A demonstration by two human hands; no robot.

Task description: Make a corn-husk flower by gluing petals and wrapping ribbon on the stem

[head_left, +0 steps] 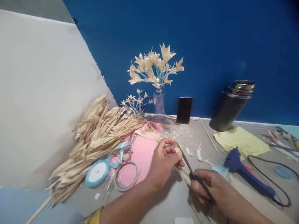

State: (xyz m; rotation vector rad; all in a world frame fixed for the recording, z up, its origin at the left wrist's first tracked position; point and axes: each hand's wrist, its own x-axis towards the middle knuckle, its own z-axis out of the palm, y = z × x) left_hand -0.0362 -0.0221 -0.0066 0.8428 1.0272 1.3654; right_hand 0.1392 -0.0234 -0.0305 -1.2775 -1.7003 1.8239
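My left hand [164, 161] pinches a small pale piece of corn husk [178, 151] between thumb and fingers, above the middle of the table. From the right, my right hand [206, 186] grips a pair of scissors [187, 161] with black handles. The blades point up and away, lying right beside the husk piece and the left fingertips; whether they touch it I cannot tell. Small husk clippings [179, 133] are scattered on the table just beyond the hands. Long husk strips lie below the scissors, partly hidden by my right hand.
Left are a heap of dried husks [100, 124], a blue ribbon roll [97, 173], a tape ring [126, 175] and pink paper [142, 155]. Behind stand a bottle [159, 105] of husk flowers [154, 67], a phone [184, 110] and a dark flask [230, 105]. Right lies a corded glue gun [247, 175].
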